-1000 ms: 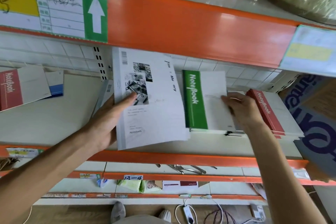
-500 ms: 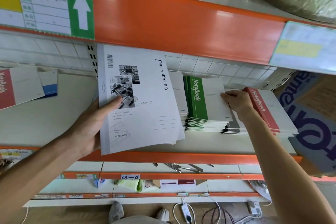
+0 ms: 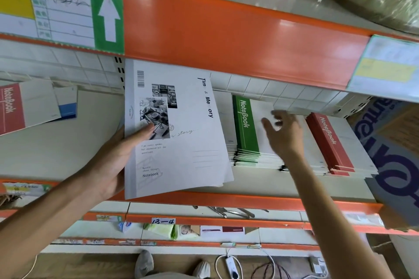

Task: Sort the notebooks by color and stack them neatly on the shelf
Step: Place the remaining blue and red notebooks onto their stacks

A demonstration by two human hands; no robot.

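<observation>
— Orange-edged metal shelf [image 3: 226, 199] first: broad, flat, pale deck, glossy lip. Good for flat stacks, hence colours side by side?

— Likely. Green stack [image 3: 246, 129] in the middle, spines toward the left, edges squared. Red stack [image 3: 328, 142] just to its right, a little skewed. Thin, soft-covered, matte card throughout (many leaves, so slippery in a pile).

— And the white notebooks [image 3: 179, 133]?

— Held up off the deck, tilted, overlapping the green stack's left side. Gripped by the left hand [image 3: 113, 161], thumb across the cover, fingers hidden behind. Several in the bunch, lower corners fanned. Probably waiting for a spot of their own.

— Right hand [image 3: 283, 133]?

— Open, fingers spread and blurred, hovering over the green stack, holding nothing. Cannot tell if touching.

— Leftovers?

— Far left, one red-banded notebook [image 3: 13, 106] and one blue-banded notebook [image 3: 66, 103], loose, unsorted.
</observation>
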